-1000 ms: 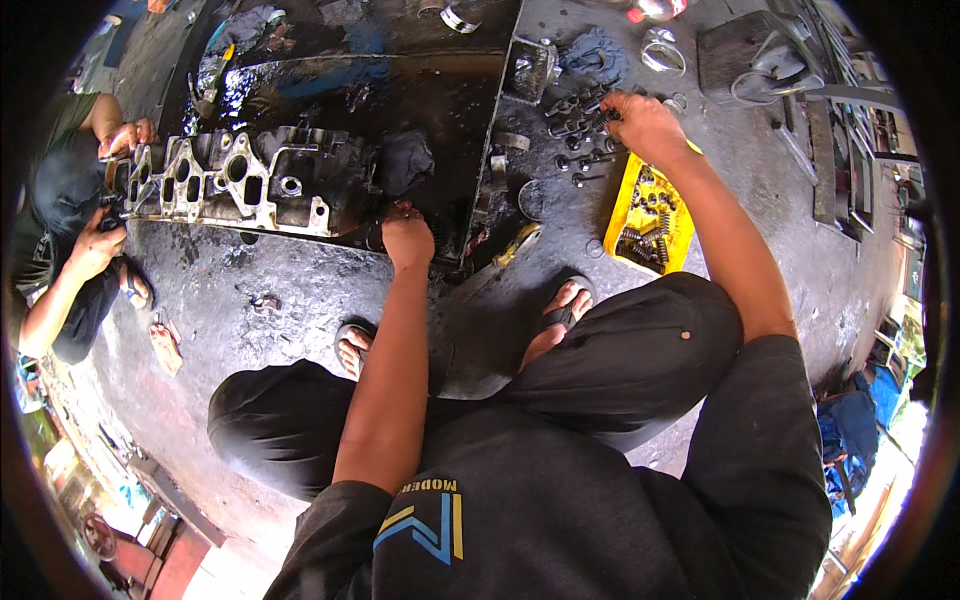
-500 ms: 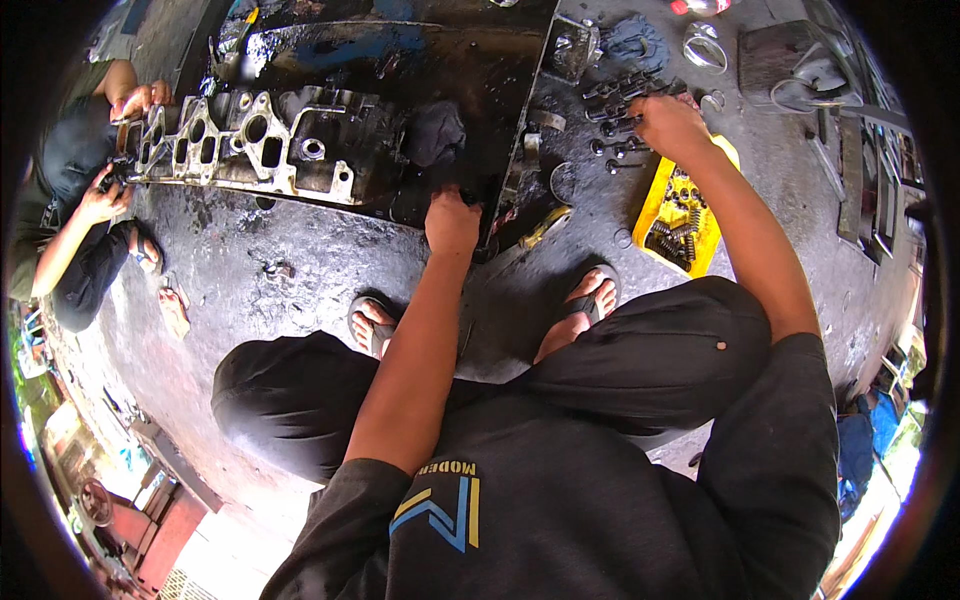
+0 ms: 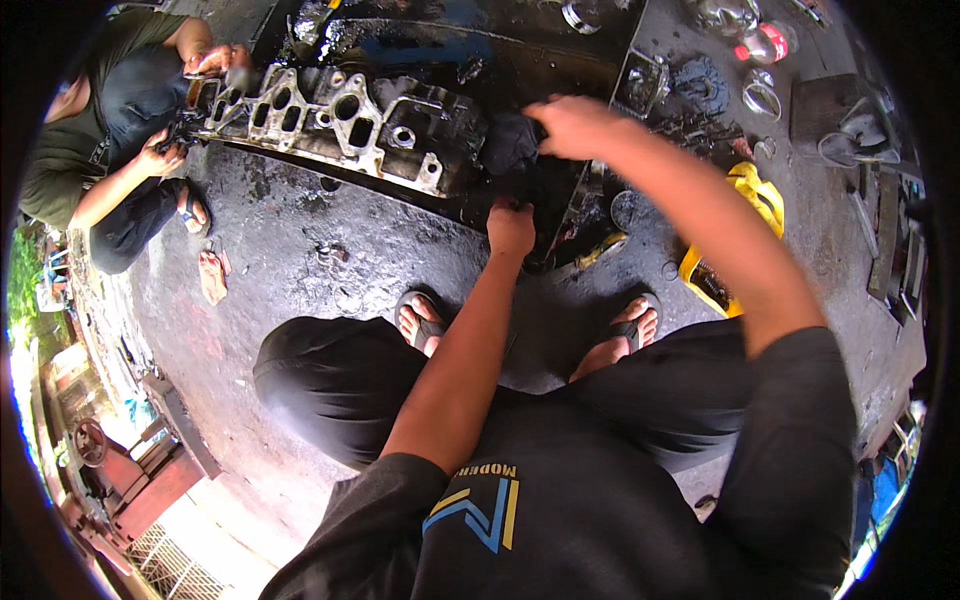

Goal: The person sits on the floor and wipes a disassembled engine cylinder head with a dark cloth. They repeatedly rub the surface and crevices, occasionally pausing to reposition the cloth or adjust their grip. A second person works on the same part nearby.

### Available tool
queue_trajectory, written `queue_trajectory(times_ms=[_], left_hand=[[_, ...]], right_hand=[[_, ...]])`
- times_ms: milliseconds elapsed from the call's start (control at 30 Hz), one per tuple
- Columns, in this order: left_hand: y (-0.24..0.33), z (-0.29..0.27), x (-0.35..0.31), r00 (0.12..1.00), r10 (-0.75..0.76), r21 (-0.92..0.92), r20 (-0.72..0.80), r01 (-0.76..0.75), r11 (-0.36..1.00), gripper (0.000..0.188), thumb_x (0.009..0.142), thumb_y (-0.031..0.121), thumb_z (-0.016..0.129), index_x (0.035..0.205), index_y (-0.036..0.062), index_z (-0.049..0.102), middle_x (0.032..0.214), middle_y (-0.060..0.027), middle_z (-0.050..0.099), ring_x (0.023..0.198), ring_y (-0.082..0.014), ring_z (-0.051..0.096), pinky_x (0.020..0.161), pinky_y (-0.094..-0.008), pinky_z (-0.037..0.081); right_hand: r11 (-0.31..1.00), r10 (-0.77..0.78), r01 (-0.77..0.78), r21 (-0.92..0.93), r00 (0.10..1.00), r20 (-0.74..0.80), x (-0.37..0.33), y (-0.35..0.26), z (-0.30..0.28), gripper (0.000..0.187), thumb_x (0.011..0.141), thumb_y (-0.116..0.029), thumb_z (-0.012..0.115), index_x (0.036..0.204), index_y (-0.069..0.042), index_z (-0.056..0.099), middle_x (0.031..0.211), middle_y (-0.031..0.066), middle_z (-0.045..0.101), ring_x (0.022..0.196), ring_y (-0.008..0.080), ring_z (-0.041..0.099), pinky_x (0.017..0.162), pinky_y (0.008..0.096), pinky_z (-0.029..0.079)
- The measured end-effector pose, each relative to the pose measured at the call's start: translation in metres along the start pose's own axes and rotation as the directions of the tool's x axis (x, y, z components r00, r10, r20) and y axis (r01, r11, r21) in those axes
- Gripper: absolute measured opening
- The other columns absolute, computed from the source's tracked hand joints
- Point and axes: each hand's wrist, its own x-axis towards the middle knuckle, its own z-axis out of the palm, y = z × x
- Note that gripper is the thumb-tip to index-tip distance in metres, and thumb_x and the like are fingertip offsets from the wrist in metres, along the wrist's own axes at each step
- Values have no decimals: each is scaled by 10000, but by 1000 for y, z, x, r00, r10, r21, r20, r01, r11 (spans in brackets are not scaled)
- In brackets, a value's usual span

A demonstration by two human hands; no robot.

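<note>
Right hand (image 3: 572, 128) up beside dark rag (image 3: 508, 150), fingers blurred; can't tell whether it grips. Left hand (image 3: 512, 232) nearer body, curled narrow at near edge of black tray (image 3: 560, 65); can't tell what's inside. Metal engine casting (image 3: 328, 128) lies on tray, left of rag, co-worker's hands (image 3: 162, 157) at its left end. Yellow container (image 3: 760, 200) sits behind right forearm.

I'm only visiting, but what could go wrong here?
The right forearm crosses over the yellow container in this view; a bump might tip it. A co-worker's hand is close to the end of the cylinder head; if that shifted, fingers could get pinched. The person's open sandals leave toes bare, so anything heavy dropped there might hurt.
</note>
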Motion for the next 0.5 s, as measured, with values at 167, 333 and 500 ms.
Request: queue_trajectory(times_ms=[167, 333, 500], left_hand=[[-20, 2, -4, 985, 159, 38, -64, -157, 987, 166, 799, 158, 638, 887, 19, 662, 987, -185, 643, 912, -366, 612, 786, -435, 492], [-33, -6, 9, 956, -143, -206, 255, 198, 958, 144, 796, 137, 657, 906, 44, 661, 858, -114, 669, 729, -299, 646, 635, -386, 528], [-7, -22, 14, 888, -340, -453, 310, 453, 768, 295, 878, 272, 571, 1079, 58, 596, 944, -82, 670, 829, -258, 658, 707, -420, 543]], right_hand=[[966, 220, -224, 127, 975, 43, 17, -55, 60, 739, 766, -312, 722, 1400, -110, 400, 1427, 270, 347, 1239, 422, 460, 990, 442, 453], [938, 345, -339, 74, 934, -90, 7, -34, 72, 760, 725, -240, 735, 1381, -91, 382, 1348, 227, 382, 1237, 453, 414, 977, 498, 448], [949, 265, -261, 175, 964, 3, -2, -47, 91, 729, 720, -253, 730, 1374, -123, 435, 1418, 207, 322, 1335, 457, 286, 978, 571, 414]])
